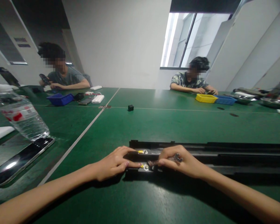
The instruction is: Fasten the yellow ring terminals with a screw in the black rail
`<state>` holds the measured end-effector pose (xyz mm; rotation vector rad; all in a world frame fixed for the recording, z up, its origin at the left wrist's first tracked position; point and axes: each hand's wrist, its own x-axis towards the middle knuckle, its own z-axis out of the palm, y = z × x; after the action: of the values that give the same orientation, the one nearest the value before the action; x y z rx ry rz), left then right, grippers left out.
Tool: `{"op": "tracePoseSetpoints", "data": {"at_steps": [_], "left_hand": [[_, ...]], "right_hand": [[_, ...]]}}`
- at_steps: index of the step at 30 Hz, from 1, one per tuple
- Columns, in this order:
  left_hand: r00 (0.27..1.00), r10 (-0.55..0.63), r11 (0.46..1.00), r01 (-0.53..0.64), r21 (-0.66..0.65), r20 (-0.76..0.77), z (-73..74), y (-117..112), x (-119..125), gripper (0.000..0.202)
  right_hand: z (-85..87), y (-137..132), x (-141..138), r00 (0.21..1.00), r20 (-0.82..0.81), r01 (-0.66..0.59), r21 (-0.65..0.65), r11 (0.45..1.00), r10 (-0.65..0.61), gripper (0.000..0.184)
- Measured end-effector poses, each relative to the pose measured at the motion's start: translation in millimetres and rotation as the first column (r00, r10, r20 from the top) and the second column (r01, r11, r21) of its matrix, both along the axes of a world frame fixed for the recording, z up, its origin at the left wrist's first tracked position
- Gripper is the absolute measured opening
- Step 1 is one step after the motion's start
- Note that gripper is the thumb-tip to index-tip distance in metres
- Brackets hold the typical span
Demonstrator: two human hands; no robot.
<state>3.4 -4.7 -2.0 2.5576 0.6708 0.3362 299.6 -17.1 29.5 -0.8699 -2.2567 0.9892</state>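
In the head view, my left hand [115, 163] stretches two fingers apart over the left end of a long black metal rail [213, 160]. One fingertip lies beside the upper yellow-sleeved ring terminal [141, 152], the other against the lower yellow-sleeved terminal [142, 166]. Each terminal sits at a round metal fastener. Closed around a small metal wrench [178, 158] is my right hand [180, 160]. The wrench's left end is close to the lower fastener [146, 167]; whether it touches cannot be made out. My right fingers hide the wrench's middle.
On the green table [102, 130] stand a water bottle [23, 113], a phone [21, 161] and a small black block [130, 107]. Farther back are a dark blue bin [60, 99], a yellow bin [205, 98] and a lighter blue bin [225, 100]. Two people sit at the far side.
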Motion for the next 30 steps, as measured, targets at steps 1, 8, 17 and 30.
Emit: {"op": "tracePoseSetpoints", "data": {"at_steps": [1, 8, 17, 30], "left_hand": [[1.0, 0.002, 1.0, -0.002, 0.003, -0.002, 0.0, -0.2, 0.2, 0.064], [1.0, 0.007, 1.0, -0.006, 0.019, -0.013, 0.2, 0.4, 0.7, 0.057], [1.0, 0.014, 1.0, -0.014, 0.008, -0.012, -0.9, 0.5, -0.2, 0.058], [0.999, 0.028, 0.999, -0.029, -0.02, -0.033, 1.6, -0.3, 0.9, 0.06]], "right_hand": [[0.5, -0.4, -0.3, 1.0, -0.001, 0.004, -0.002, 1.0, -0.004, 0.029], [0.9, -0.2, -0.5, 0.999, 0.016, 0.034, -0.052, 0.998, -0.033, 0.032], [3.9, -1.5, -0.2, 0.999, 0.034, 0.026, -0.094, 0.995, -0.023, 0.027], [6.7, -3.4, -1.9, 1.0, 0.021, 0.006, -0.103, 0.995, -0.004, 0.013]]}}
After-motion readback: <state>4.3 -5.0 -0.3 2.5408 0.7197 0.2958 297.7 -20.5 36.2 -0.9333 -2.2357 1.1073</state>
